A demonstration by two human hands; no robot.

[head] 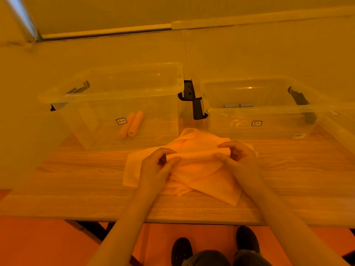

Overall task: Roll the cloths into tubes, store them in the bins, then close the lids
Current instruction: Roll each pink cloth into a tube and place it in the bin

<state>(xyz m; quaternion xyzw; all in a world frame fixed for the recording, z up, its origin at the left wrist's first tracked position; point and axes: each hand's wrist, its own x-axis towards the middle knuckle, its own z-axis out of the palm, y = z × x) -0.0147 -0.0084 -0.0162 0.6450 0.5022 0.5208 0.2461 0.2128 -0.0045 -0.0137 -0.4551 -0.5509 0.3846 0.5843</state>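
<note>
On the wooden worktop (76, 169), left hand (155, 169) and right hand (237, 157) each pinch a folded edge of the pale orange cloth (201, 177).

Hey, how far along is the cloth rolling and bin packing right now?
Partly done. Two orange rolls already lie in the left bin, and two grey rolls in the right bin. In hand: the left hand and right hand pinch an edge of the loose orange cloth on the table, not yet a tube. Left: roll it, store it, close both lids; the bins stand open.
</note>
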